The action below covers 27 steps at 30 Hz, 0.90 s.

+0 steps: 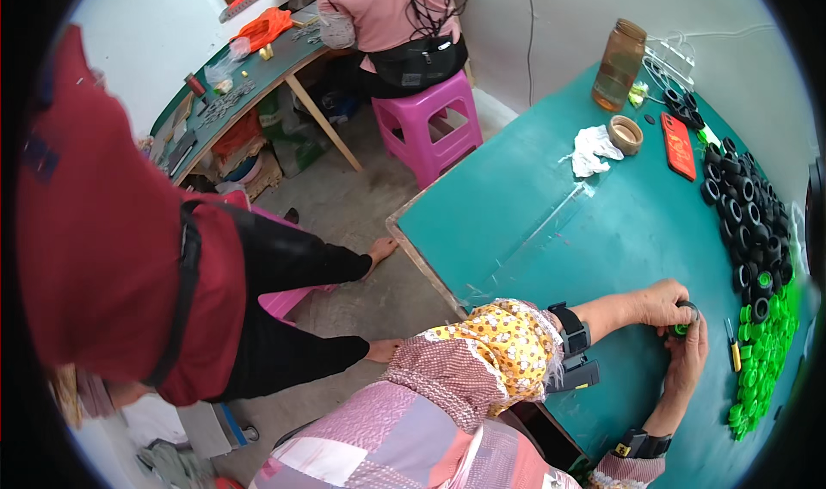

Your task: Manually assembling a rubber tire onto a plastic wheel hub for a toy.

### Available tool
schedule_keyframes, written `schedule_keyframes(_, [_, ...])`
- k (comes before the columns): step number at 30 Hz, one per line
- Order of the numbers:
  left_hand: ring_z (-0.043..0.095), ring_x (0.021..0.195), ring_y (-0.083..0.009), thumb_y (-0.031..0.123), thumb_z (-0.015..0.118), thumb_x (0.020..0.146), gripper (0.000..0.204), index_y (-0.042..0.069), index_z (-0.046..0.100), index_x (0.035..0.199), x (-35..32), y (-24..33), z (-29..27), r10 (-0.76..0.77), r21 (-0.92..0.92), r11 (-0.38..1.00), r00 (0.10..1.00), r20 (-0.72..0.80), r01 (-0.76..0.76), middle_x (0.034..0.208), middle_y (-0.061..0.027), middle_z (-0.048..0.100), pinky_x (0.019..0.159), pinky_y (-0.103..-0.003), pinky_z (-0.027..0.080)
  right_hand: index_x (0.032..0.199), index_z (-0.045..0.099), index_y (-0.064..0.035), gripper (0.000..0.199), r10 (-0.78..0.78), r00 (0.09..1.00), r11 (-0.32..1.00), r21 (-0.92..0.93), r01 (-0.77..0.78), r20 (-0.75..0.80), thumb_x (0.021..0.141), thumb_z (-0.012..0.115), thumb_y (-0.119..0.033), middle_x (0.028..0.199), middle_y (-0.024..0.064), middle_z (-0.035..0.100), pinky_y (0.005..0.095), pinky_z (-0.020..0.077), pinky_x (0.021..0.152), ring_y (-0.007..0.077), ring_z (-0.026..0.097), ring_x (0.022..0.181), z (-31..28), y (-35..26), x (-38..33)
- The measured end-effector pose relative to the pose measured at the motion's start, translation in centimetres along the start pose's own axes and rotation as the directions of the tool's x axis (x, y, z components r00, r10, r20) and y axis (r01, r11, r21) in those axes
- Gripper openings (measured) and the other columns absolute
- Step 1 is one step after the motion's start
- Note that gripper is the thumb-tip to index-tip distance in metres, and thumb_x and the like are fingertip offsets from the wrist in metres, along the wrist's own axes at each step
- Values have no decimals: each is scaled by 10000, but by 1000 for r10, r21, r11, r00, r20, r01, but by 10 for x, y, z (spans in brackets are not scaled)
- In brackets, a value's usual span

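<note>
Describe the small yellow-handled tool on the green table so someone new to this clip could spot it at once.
Start at the green table and go to its right side, where a pile of black rings runs down into a pile of green caps. The yellow-handled tool lies flat just left of the green caps, beside the right hand. It is the only slim, straight, yellow item among round parts.

Open green table top (551, 222) left of hands; passage right blocked by black rings (748, 222) and green caps (761, 351); yellow-handled tool (732, 351) just beside.
</note>
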<state>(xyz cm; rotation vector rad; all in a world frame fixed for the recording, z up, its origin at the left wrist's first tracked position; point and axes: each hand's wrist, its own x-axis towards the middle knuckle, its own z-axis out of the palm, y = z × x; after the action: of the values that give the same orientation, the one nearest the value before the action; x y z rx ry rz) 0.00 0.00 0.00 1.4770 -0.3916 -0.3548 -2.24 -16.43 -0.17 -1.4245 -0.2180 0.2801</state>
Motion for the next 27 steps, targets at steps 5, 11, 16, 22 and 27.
schedule_keyframes(5, [559, 584, -122, 181, 549, 778, 198, -15, 577, 800, -9, -6, -3, 49, -27, 998, 998, -29, -50, 659, -69, 581, 522, -266, 468, 1152, 475, -14, 331, -1, 988, 998, -67, -9, -151, 883, 470, -207, 914, 37, 570, 183, 422, 597, 86, 548, 741, 21, 2, -12])
schedule_keyframes(11, [551, 735, -98, 104, 523, 829, 190, -36, 573, 948, -18, 1, -16, -25, 63, 998, 997, -77, 30, 820, -43, 590, 671, -236, 472, 1034, 551, -15, 232, -77, 985, 967, -251, 37, -151, 850, 506, -148, 787, 4, 561, 185, 419, 568, 64, 506, 656, 35, -10, 1])
schedule_keyframes(16, [538, 694, -92, 129, 552, 821, 198, -32, 572, 934, -2, -8, -6, 142, 89, 987, 988, -62, -136, 752, -56, 595, 636, -249, 457, 1052, 536, -9, 247, -125, 977, 957, -280, 74, -172, 836, 527, -129, 773, 10, 552, 202, 418, 575, 65, 490, 650, 15, -7, 0])
schedule_keyframes(22, [555, 678, -101, 139, 567, 817, 206, -19, 575, 948, -10, 2, -6, 97, 129, 988, 991, -96, -84, 759, -64, 606, 610, -248, 472, 1175, 483, -36, 334, -166, 978, 888, -450, 94, -124, 854, 510, -123, 882, 26, 566, 211, 457, 646, 74, 510, 702, 13, -3, -2])
schedule_keyframes(27, [549, 638, -100, 144, 566, 817, 197, -15, 583, 932, -7, -3, -1, 178, 265, 955, 973, -148, -134, 713, -65, 604, 582, -240, 461, 1081, 541, -42, 273, -234, 954, 883, -452, 128, -186, 814, 537, -102, 934, 129, 585, 290, 445, 751, 225, 570, 823, 17, -2, -2])
